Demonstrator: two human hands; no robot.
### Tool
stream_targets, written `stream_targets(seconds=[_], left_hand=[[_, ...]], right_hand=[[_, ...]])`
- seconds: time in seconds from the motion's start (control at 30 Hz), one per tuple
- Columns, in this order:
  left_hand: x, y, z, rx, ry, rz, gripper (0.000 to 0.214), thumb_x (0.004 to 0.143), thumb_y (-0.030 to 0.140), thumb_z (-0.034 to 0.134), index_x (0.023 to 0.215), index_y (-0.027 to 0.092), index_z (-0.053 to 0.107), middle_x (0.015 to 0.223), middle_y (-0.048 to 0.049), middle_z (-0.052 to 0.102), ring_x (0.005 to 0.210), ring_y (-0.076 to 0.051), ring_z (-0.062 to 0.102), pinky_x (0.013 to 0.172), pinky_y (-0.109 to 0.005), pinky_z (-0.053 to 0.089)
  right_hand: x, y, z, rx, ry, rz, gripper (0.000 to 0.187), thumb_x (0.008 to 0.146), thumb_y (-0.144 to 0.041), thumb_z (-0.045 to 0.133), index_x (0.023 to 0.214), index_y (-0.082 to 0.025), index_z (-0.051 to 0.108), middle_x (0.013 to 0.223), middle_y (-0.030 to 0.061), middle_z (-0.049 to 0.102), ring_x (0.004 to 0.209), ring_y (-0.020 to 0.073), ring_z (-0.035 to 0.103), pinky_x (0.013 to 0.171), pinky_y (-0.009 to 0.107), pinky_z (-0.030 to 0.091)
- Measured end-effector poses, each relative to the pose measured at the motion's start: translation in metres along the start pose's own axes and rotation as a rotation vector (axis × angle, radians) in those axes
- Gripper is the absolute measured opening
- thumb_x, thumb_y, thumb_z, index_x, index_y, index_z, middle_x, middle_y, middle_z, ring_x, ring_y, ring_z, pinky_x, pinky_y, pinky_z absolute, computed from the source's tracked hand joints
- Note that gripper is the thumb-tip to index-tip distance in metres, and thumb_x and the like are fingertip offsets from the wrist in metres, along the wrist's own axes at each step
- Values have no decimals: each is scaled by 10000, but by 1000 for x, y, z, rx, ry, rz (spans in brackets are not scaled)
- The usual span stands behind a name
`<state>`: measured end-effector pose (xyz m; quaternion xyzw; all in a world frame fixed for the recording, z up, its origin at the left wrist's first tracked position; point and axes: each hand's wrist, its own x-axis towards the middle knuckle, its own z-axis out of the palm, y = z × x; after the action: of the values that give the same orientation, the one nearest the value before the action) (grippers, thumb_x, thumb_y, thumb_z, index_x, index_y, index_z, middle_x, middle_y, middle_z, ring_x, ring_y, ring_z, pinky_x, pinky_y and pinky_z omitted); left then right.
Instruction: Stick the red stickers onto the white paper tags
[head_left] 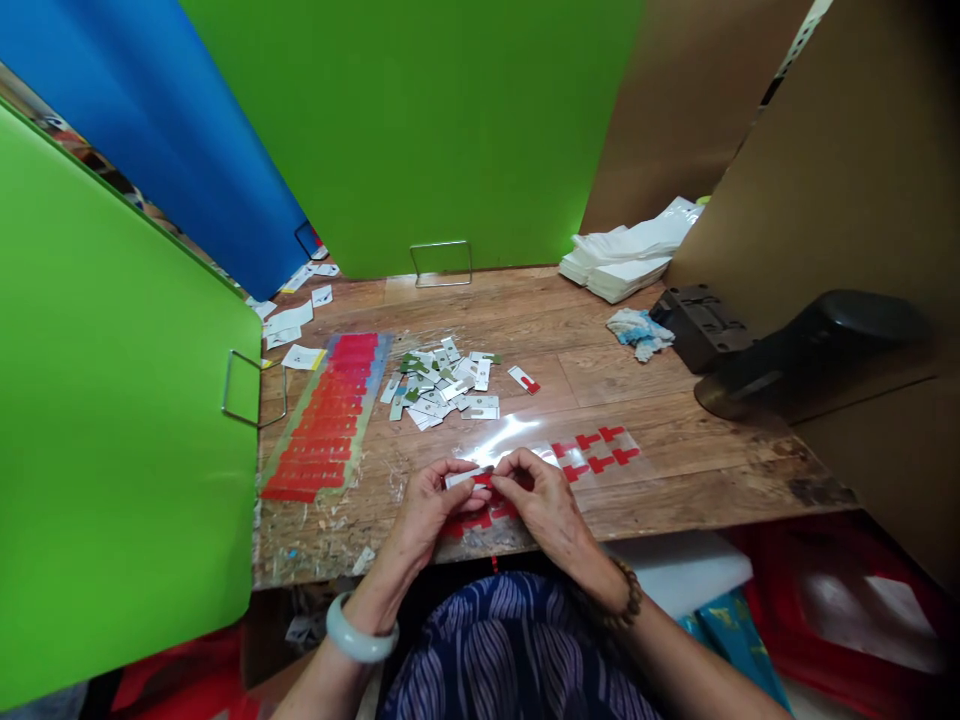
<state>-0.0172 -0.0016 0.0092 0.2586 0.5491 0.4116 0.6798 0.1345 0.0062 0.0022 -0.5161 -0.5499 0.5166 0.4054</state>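
Observation:
My left hand (433,508) pinches a small white card (460,478) near the front edge of the table. Close against it, my right hand (545,497) has thumb and forefinger pressed together at the card's right end, where a bit of red shows; what exactly sits between those fingertips is too small to make out. Beneath both hands lies a clear sheet with red T-shaped stickers (601,464), partly covered by them. Behind is a loose heap of small white and green cards (442,380). One card with a red end (523,380) lies apart, right of the heap.
Left of the heap lies a strip of overlapping red pieces (322,430). White papers (630,250) are stacked at the back right, near a crumpled cloth (640,333) and a dark metal block (701,325). Green panels (420,130) with wire stands border the wooden table (600,390).

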Motion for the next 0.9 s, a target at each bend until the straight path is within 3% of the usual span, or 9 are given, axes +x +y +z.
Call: stream_targets(seconds=[0.43,0.9], left_hand=[[0,0,1,-20,18,-61,317,663,127,708,937,83,556,662,-109,708,587,-152,678,608,-206,544],[2,-4,-1,-24,7,-84,338,653,157,716,945,95,556,670,-116,711,567,-161,675,615,-257,554]], right_hand=[[2,-1,-1,-101,-17,9,78,759,-160,497,686,-168,524,655,-27,522,606,109,473,573,224,369],[-1,2,2,-216,23,-120,104,792,-128,472,703,-178,497,675,-27,523,622,103,469,577,216,351]])
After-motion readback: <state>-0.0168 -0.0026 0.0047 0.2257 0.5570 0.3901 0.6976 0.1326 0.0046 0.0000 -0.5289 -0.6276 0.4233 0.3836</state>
